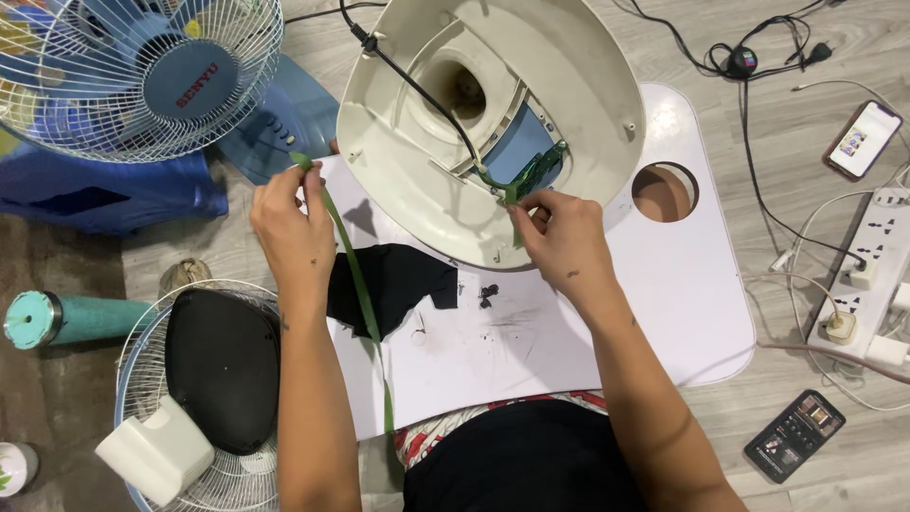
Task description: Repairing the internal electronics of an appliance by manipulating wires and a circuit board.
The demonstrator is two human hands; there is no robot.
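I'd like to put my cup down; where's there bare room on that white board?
The white board is bare between its round hole and near edge. Crowded: cream fan base, black cloth scrap and both hands left of it.

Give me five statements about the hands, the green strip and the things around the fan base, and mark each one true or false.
1. The left hand pinches a long green strip. True.
2. The right hand rests on the power strip. False: it is at the green circuit board in the cream fan base.
3. The fan base lies with its hollow underside up. True.
4. Both phones lie by the left arm. False: both lie on the right-hand side.
5. The white board has a round hole. True.
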